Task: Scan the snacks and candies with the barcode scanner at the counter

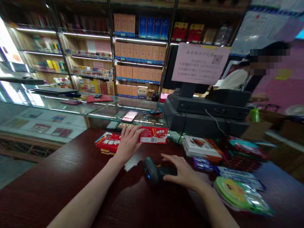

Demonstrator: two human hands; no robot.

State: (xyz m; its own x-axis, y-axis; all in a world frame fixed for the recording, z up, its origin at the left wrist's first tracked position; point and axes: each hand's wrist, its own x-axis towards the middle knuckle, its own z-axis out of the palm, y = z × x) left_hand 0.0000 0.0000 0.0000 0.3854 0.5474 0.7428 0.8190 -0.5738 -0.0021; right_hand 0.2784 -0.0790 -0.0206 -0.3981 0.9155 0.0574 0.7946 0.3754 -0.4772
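My left hand (129, 141) grips the left end of a flat red snack box (153, 135), its barcode side facing me. A stack of red snack boxes (108, 142) lies on the counter just left of that hand. In front of me a black barcode scanner (150, 171) with a small blue light rests on the dark wooden counter (78, 177). My right hand (181, 171) is over the scanner's handle end, thumb and fingers spread apart on either side of it. Whether the palm touches the handle is hidden.
To the right lie white-and-orange boxes (201, 147), a purple pack (202, 163), blue packs (239, 175) and a green-and-yellow pack (237, 193). A monitor (167, 68) with a paper notice stands behind. A person (235, 79) is at back right. Glass display cases (54, 118) stretch left.
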